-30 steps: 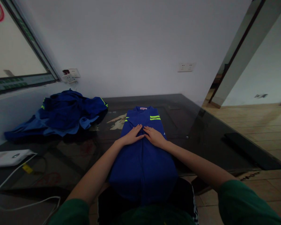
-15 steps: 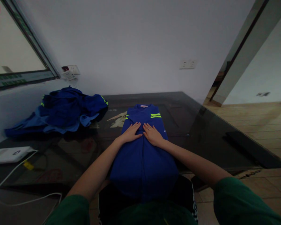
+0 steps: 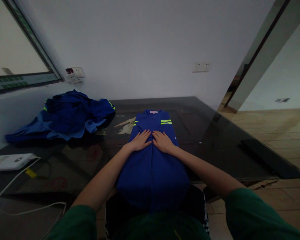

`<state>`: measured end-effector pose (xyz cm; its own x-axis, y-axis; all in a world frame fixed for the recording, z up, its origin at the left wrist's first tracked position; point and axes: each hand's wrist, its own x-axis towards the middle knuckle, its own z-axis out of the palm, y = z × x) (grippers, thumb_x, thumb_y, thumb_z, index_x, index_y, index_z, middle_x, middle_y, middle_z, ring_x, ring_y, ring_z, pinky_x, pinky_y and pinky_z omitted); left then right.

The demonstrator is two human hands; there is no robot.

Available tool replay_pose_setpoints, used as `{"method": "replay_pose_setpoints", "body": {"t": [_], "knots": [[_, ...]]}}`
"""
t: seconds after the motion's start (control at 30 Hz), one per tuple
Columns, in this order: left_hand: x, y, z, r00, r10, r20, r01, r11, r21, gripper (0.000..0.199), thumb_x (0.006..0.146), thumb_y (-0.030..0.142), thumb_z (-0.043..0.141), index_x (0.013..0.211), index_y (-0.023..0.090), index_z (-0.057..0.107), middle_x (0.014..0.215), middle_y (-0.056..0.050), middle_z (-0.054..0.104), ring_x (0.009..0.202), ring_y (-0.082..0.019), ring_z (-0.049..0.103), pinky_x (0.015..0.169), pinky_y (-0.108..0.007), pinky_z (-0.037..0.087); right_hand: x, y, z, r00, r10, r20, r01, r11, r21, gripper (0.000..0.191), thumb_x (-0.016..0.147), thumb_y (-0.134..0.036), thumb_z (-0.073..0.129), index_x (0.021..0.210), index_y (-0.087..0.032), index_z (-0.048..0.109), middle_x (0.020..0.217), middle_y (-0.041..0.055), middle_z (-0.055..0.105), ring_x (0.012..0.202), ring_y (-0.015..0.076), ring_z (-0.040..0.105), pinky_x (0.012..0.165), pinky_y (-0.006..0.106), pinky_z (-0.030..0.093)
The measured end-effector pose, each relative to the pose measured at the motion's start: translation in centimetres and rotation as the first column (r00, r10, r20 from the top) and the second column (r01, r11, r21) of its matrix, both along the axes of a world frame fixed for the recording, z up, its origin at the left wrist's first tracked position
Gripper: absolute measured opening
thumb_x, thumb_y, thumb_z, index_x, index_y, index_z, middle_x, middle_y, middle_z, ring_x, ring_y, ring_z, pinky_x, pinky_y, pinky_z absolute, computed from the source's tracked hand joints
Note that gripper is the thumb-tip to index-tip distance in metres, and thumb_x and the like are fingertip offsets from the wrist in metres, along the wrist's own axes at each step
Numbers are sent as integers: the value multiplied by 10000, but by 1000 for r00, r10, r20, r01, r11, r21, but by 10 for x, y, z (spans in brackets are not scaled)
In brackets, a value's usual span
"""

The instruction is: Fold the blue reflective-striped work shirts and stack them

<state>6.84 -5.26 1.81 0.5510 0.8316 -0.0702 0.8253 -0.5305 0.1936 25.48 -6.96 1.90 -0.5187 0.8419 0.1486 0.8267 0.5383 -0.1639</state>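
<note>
A blue garment with yellow-green stripes and a small label at the collar lies in a narrow folded shape on the dark table. Its lower part hangs over the front edge toward my lap. My left hand rests flat on the cloth, left of its middle line, fingers spread. Just beside it, my right hand lies flat on the right half, its fingers also apart. The fingertips of the two hands are close together. Neither hand grips anything.
A crumpled pile of blue clothes sits at the back left. Nearer on the left are a white device and a white cable. A long black object lies along the right edge. Behind the table stands a wall with sockets.
The view has tilted very slightly. Both hands remain flat on the garment in nearly the same place.
</note>
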Motion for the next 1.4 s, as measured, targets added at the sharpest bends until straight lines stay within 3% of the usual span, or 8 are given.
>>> {"method": "replay_pose_setpoints", "body": {"t": [0.43,0.63,0.77,0.87,0.97,1.13,1.27,1.4], "knots": [[5,-2,5,998,41,-40,-41,999,-13,684,930,468,330,1508,133,180,1580,-151,143,1465,-259,102,1149,-501,192,-2,1,5,999,-12,-30,12,1000,16,498,938,-279,386,1398,-96,449,1470,163,414,1375,295,343,1128,551,226],[-14,-37,78,957,103,270,-160,967,197,754,882,529,436,1494,138,232,1551,-164,260,1436,-303,222,1144,-507,217,38,-11,33,953,103,-284,-112,994,-17,635,924,-511,435,1439,-140,409,1512,143,350,1439,309,191,1127,540,254],[-46,-128,119,688,142,712,-211,977,9,544,897,551,442,1337,238,507,1323,-100,579,1183,-264,560,1035,-435,407,94,-85,75,814,67,-577,-228,951,-211,528,912,-581,402,1258,-243,612,1394,83,522,1312,252,439,1108,454,320],[-75,-208,90,613,340,714,25,894,-447,514,857,654,441,986,231,705,956,-96,718,833,-251,677,808,-397,528,137,-158,81,823,-63,-565,-366,700,-613,438,864,-608,479,1011,-282,732,1105,76,691,1040,227,632,916,364,492],[-95,-261,17,705,535,465,76,595,-800,539,809,711,468,930,238,697,864,-72,727,722,-236,684,721,-385,541,164,-207,39,911,-166,-376,-282,413,-866,391,840,-570,532,932,-262,755,965,96,718,860,221,680,739,323,539],[-94,-267,-80,514,777,364,-370,584,-723,798,546,837,600,1062,231,648,1067,-112,698,1003,-300,651,907,-430,511,157,-207,-54,829,-437,-348,18,643,-766,509,726,-602,611,1080,-251,714,1123,131,692,1070,307,627,953,443,478],[-73,-249,-92,254,828,500,-328,560,-761,930,387,750,755,1101,166,643,1306,-201,578,1215,-362,540,1029,-439,448,127,-190,-73,736,-411,-538,-195,631,-750,750,697,-638,644,1266,-152,601,1310,158,587,1235,316,523,1092,469,353],[-66,-252,-95,158,824,544,-305,564,-767,774,442,697,777,998,165,695,1180,-177,668,1152,-375,587,1043,-477,431,105,-197,-73,677,-535,-506,-171,554,-815,857,622,-671,705,1275,-128,587,1333,174,565,1256,361,492,1102,488,333]]}}
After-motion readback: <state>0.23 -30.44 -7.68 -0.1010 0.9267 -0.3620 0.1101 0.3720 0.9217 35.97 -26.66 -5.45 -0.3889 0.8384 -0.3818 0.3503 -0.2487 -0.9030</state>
